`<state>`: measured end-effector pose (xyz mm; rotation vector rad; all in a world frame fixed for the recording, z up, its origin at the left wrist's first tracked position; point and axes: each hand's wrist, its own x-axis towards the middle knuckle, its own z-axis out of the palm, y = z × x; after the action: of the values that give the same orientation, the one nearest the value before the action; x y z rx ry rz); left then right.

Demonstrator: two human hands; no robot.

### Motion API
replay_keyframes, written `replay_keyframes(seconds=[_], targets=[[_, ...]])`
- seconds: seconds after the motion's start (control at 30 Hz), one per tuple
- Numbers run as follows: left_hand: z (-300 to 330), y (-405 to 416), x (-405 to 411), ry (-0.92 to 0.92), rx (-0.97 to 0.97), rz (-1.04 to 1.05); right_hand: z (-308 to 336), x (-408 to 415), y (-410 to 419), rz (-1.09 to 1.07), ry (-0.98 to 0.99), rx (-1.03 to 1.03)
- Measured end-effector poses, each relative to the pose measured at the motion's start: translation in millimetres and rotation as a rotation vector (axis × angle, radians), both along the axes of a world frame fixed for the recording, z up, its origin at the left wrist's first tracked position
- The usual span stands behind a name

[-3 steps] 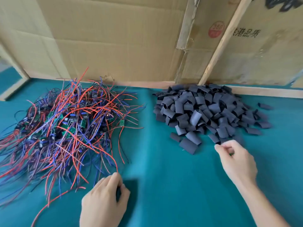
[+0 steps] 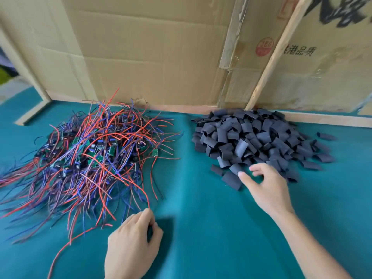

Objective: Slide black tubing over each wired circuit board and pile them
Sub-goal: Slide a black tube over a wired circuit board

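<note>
Right hand [image 2: 265, 190] hides tubing pile [image 2: 255, 137] edge; left hand's [image 2: 132, 246] grasp unclear

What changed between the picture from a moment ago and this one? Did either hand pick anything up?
The right hand reached forward to the near edge of the heap of short black tubing pieces, its fingers spreading; it holds nothing yet. The left hand stayed by the near end of a red wire, whether pinching it I cannot tell. The tangled pile of wired green circuit boards did not move.

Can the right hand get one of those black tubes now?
Probably yes. The right hand is at the near edge of the black tube pile, its fingers spread by a loose tube, nothing between them.
</note>
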<state>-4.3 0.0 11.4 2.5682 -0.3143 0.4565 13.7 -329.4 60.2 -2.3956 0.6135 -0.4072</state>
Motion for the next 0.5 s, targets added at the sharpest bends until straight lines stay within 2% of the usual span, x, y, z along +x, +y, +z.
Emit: replay_keyframes(seconds=[0.1, 0.2, 0.33, 0.4, 0.5], targets=[[3.7, 3.4, -5.9, 0.126, 0.015, 0.007, -2.5, 19.0, 22.2, -0.053, 0.097, -0.126], [8.8, -2.4, -5.6, 0.203, -0.123, 0.045, -11.0, 18.8, 23.1, -0.102, -0.04, -0.069], [30.9, -62.9, -1.6, 0.268, -0.56, -0.145, -6.1, 7.8, 22.7, -0.219, -0.346, 0.162], [43.6, -108.4, 8.6, 0.476, -0.854, -0.245, -0.6, -4.9, 39.0, -0.192, -0.498, 0.098], [53.7, -154.5, 22.4, 0.887, -1.256, -0.428, -0.3, -23.8, 76.7, 0.07, -0.56, -0.052]])
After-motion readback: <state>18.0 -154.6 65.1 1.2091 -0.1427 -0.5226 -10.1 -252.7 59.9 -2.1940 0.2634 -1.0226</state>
